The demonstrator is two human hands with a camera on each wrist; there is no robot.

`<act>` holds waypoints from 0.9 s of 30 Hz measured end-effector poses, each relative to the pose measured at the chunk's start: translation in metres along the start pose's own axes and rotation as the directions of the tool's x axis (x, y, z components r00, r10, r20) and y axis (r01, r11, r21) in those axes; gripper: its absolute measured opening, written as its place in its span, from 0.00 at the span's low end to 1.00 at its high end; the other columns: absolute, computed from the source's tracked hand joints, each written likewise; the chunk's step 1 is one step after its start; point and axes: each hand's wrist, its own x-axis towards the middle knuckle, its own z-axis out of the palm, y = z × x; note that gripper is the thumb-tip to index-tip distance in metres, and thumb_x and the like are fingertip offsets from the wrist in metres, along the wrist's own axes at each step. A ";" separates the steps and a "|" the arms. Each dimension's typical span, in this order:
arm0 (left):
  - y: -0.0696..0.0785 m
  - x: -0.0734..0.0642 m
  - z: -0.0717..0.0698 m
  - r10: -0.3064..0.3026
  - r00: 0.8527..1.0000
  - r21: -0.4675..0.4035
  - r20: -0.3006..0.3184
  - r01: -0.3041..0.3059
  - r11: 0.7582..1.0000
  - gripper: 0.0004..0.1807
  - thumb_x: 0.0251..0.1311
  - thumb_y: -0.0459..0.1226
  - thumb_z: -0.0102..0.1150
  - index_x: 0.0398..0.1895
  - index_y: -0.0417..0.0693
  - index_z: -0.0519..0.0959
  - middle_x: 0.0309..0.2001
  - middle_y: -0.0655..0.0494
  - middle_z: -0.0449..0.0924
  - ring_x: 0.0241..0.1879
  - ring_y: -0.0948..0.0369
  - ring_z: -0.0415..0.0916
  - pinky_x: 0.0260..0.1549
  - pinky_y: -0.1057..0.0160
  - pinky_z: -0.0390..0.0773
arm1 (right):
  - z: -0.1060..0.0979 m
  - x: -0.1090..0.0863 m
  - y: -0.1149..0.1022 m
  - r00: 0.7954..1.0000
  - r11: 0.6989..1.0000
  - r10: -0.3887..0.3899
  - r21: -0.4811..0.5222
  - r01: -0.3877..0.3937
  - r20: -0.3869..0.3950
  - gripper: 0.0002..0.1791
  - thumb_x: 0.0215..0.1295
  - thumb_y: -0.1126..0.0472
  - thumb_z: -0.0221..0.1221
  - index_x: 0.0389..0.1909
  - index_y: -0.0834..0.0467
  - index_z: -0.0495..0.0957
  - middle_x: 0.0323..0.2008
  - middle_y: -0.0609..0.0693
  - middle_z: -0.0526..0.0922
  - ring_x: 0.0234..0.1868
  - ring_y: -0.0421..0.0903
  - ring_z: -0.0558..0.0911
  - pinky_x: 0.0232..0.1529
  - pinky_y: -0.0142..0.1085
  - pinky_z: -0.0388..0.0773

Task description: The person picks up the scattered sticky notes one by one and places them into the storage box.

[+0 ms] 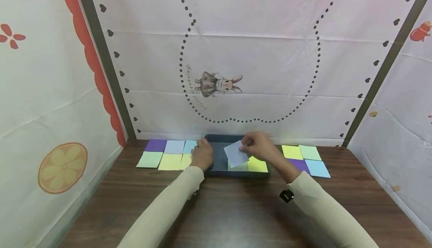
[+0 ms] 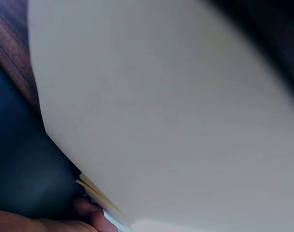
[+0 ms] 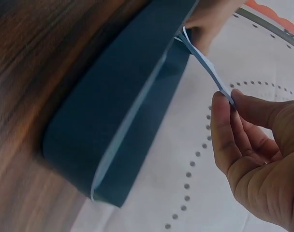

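A pale lavender square sticky note (image 1: 235, 154) hangs tilted over the dark blue tray (image 1: 237, 174). My right hand (image 1: 258, 146) pinches its edge between thumb and fingers. The right wrist view shows this note (image 3: 207, 67) nearly edge-on. In the tray's right half lie a pale green note (image 1: 237, 168) and a yellow note (image 1: 257, 164). My left hand (image 1: 202, 155) is at the tray's left end, fingers bent beside a light blue note (image 1: 189, 146). A pale surface fills most of the left wrist view, so I cannot tell what these fingers grip.
Left of the tray lie purple (image 1: 156, 145), lavender (image 1: 174, 146), pale green (image 1: 150, 159) and pale yellow notes (image 1: 170, 162). On the right sit yellow (image 1: 291, 152), pale green (image 1: 309, 152), purple (image 1: 298, 164) and light blue notes (image 1: 317, 168). Printed cloth (image 1: 270, 71) rises behind the wooden table (image 1: 243, 210).
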 end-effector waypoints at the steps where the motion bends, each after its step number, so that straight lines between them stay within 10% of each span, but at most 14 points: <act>1: 0.001 -0.001 0.000 0.001 1.000 -0.005 -0.001 -0.001 1.000 0.29 0.72 0.28 0.65 0.67 0.21 0.63 0.54 0.30 0.70 0.43 0.44 0.72 0.49 0.43 0.77 | 0.003 0.002 0.000 1.000 1.000 0.007 0.007 -0.007 0.007 0.10 0.73 0.66 0.73 0.48 0.67 0.88 0.45 0.62 0.93 0.42 0.52 0.92 0.43 0.49 0.95; 27: -0.001 0.004 0.004 -0.025 1.000 0.013 0.003 0.025 1.000 0.33 0.71 0.33 0.70 0.69 0.25 0.63 0.56 0.32 0.71 0.46 0.43 0.75 0.55 0.43 0.81 | 0.060 0.032 -0.004 0.970 0.970 0.240 -0.030 -0.239 0.034 0.12 0.65 0.65 0.78 0.44 0.63 0.86 0.38 0.56 0.92 0.30 0.46 0.93 0.35 0.38 0.90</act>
